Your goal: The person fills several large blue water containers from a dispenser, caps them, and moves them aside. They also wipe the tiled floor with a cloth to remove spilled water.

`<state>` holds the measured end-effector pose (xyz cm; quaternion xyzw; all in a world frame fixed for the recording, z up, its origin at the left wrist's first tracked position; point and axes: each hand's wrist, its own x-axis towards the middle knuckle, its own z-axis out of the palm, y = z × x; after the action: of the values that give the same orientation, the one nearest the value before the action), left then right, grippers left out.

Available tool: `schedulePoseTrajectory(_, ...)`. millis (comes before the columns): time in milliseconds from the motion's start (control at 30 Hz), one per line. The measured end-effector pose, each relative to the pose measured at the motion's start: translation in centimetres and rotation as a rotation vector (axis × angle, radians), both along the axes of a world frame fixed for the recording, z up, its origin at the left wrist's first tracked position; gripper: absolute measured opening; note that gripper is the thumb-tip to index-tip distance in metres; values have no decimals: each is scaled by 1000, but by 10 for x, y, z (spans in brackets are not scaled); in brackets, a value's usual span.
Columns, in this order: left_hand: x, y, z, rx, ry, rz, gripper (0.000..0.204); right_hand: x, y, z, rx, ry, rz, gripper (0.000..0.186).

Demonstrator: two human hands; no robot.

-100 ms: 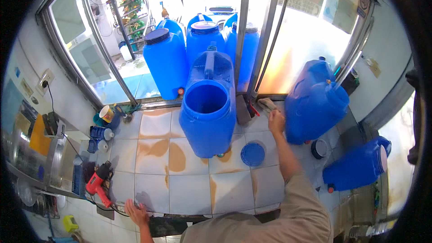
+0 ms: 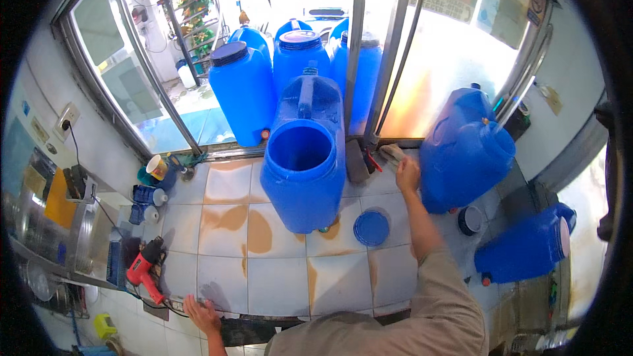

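My right hand (image 2: 407, 176) reaches to the far right of the tiled counter, its fingers closed on a crumpled beige cloth (image 2: 392, 153). Beside the cloth, near the window frame, lies a dark block-like thing with a red piece (image 2: 373, 162). My left hand (image 2: 201, 314) rests at the counter's near left edge, fingers apart and holding nothing. Between the hands stands a blue plastic jug (image 2: 304, 191), its wide mouth uncovered and facing me. A round blue lid (image 2: 372, 228) lies flat to its right.
Two more blue jugs (image 2: 461, 151) (image 2: 521, 250) stand at the right, near a dark ring-shaped cap (image 2: 470, 220). A red heat gun (image 2: 145, 270) with a cord lies at left, below small bottles (image 2: 148, 195). Several blue drums (image 2: 241, 92) stand beyond the window frame. Brown stains mark the tiles (image 2: 277, 283).
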<state>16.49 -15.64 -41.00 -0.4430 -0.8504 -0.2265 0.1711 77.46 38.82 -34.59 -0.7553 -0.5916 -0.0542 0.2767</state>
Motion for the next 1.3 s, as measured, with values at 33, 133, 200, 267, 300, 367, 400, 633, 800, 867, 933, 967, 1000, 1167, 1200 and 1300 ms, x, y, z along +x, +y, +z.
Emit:
schedulePoseTrajectory(33, 13, -1, 4, 14, -18, 51, 56, 7, 17, -4, 159, 2, 129, 22)
schedulePoseTrajectory(133, 52, -10, 16, 136, -140, 52, 58, 24, 43, -6, 139, -134, 334, 30)
schedulePoseTrajectory(200, 76, -13, 23, 134, -185, 100, 59, 30, 50, -2, -259, -146, 259, 34)
schedulePoseTrajectory(267, 93, -11, 31, 150, -219, 130, 59, 30, 50, 10, -325, -115, 218, 31)
schedulePoseTrajectory(300, 99, -7, 36, 167, -229, 141, 59, 29, 48, 20, -197, -77, 226, 30)
schedulePoseTrajectory(367, 108, 9, 46, 249, -306, 130, 59, 26, 32, 47, -31, 33, 276, 28)
schedulePoseTrajectory(400, 111, 20, 52, 309, -371, 102, 58, 25, 21, 67, 4, 106, 314, 27)
schedulePoseTrajectory(633, 152, 119, 121, 335, -724, -403, 24, 10, -126, 280, 128, 13, 548, 22)
schedulePoseTrajectory(800, 204, 158, 166, 229, -806, -884, 23, -63, -240, 387, -27, 88, 679, 21)
schedulePoseTrajectory(867, 223, 162, 171, 135, -1020, -1022, 46, -99, -272, 400, -84, 95, 764, 22)
schedulePoseTrajectory(933, 229, 159, 166, -52, -1583, -1091, 65, -134, -293, 398, -158, 84, 821, 22)
schedulePoseTrajectory(967, 227, 155, 162, -191, -1948, -1124, 71, -150, -301, 392, -191, 86, 860, 23)
schedulePoseTrajectory(1000, 220, 148, 156, -305, -2323, -1136, 77, -165, -309, 383, -233, 80, 874, 21)
schedulePoseTrajectory(1167, 123, 92, 148, -205, -2582, -934, 80, -208, -343, 348, -320, 178, 982, 21)
schedulePoseTrajectory(1200, 101, 82, 155, -109, -2530, -886, 83, -212, -349, 343, -372, 205, 995, 22)
schedulePoseTrajectory(1300, 35, 75, 192, -140, -2086, -1011, 64, -223, -368, 321, -472, 258, 1001, 22)
